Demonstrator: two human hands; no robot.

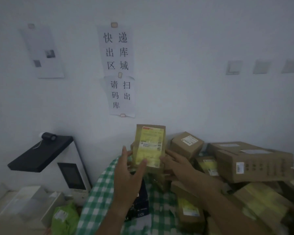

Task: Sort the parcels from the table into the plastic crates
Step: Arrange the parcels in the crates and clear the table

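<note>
Your left hand (pixel 128 168) has its thumb pressed on the lower front of a small cardboard parcel (pixel 149 145), the fingers reaching up its left edge; your right hand (pixel 174 161) clasps the right edge and underside, fingers only loosely bent. So both hands hold 1 box, stood upright with its yellowish shipping label (pixel 150 146) facing you, raised above the green checked tablecloth (pixel 98 194) and in front of the wall.

You appear to be reading that label to decide where it goes. Keep the thumb off the printed area, tilt the face toward whatever light there is, since the room is dim, and hold the box steady until the address is clear. Then pass it to 1 hand with a firm grip across the narrow sides before you turn.

To your right the remaining parcels (pixel 244 165) lie heaped loosely, some leaning on others; lift clear of them so nothing slides. A green bag (pixel 64 216) lies at lower left, near a scanner stand (pixel 46 153). No plastic crate can be made out clearly here, so you will need to look for it first.
</note>
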